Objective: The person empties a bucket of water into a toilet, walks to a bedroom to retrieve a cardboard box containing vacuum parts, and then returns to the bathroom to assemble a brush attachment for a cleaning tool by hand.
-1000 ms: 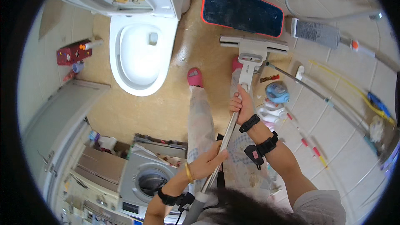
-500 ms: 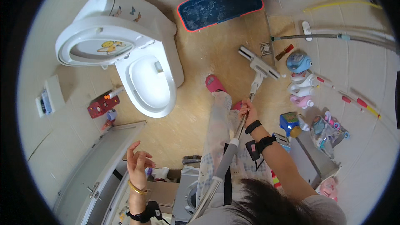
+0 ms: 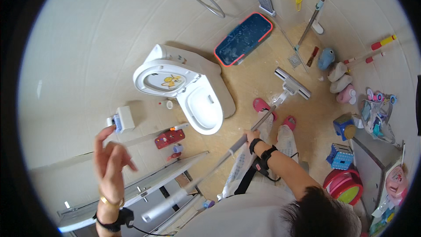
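My right hand (image 3: 252, 136) is closed around the metal pole of a flat squeeze mop (image 3: 274, 105). The mop's wide head (image 3: 292, 83) rests on the tan floor beyond my pink slippers (image 3: 264, 106). From my grip, the pole slants back to the lower left and ends in a white handle end (image 3: 164, 207). My left hand (image 3: 110, 162), off to the left, holds nothing; its fingers are loosely bent and apart. Beyond the mop head lies a dark blue mop bucket (image 3: 243, 39) with a red rim, wet inside.
A white toilet (image 3: 204, 105), lid raised, stands left of the mop. Along the right wall are a blue jug (image 3: 326, 59), several bottles, a long-handled pole (image 3: 313, 15) and a pink basin (image 3: 344, 186). A floor drain (image 3: 294, 60) lies near the mop head. A door (image 3: 175, 171) is at lower left.
My view has turned, so the room's things sit further right. The pole's rear end has swung out to the left, away from my body. My right hand keeps its grip; my left stays empty.
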The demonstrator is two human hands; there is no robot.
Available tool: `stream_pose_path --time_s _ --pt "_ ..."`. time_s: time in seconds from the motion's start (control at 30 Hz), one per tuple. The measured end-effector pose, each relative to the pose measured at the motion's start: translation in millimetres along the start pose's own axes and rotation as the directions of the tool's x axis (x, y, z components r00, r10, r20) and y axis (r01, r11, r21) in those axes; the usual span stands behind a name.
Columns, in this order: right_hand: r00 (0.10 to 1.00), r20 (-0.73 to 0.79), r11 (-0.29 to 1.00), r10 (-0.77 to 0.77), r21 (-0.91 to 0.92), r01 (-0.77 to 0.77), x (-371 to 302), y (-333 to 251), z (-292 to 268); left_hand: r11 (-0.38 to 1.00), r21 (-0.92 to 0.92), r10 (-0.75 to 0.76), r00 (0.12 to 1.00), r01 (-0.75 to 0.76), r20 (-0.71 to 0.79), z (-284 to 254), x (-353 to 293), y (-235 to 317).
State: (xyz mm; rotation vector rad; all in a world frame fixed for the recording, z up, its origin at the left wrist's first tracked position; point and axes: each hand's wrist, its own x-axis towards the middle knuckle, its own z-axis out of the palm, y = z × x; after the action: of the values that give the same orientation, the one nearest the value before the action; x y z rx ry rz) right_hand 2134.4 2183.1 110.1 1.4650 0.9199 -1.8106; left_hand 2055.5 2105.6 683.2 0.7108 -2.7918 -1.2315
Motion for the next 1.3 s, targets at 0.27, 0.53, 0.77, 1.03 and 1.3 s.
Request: stream_pose_path --time_s 0.27,0.53,0.77,1.03,1.3 --pt "0.935 0.053 0.869 -0.351 0.391 0.304 -80 -148 87 0.888 -0.137 0.458 0.814 -0.439 0.357 -83 -193 75" --pt "0.840 0.540 0.541 0.049 0.692 -0.477 -51 -451 -135 0.998 -0.040 0.026 0.945 -0.042 -0.325 -76 -170 -59" --pt "0.887 0.443 0.610 0.127 0.670 -0.422 -21 -550 -292 0.819 -0.464 -0.331 0.938 0.338 0.099 -26 -14 -167" --pt "0.886 -0.159 0.704 -0.436 0.553 0.445 -71 -548 -245 0.599 -0.492 -0.521 0.774 0.632 0.361 112 134 -302" --pt "0.913 -0.211 0.933 -0.350 -0.165 0.319 53 -484 -106 0.405 -0.579 -0.618 0.679 0.708 0.397 291 343 -425"
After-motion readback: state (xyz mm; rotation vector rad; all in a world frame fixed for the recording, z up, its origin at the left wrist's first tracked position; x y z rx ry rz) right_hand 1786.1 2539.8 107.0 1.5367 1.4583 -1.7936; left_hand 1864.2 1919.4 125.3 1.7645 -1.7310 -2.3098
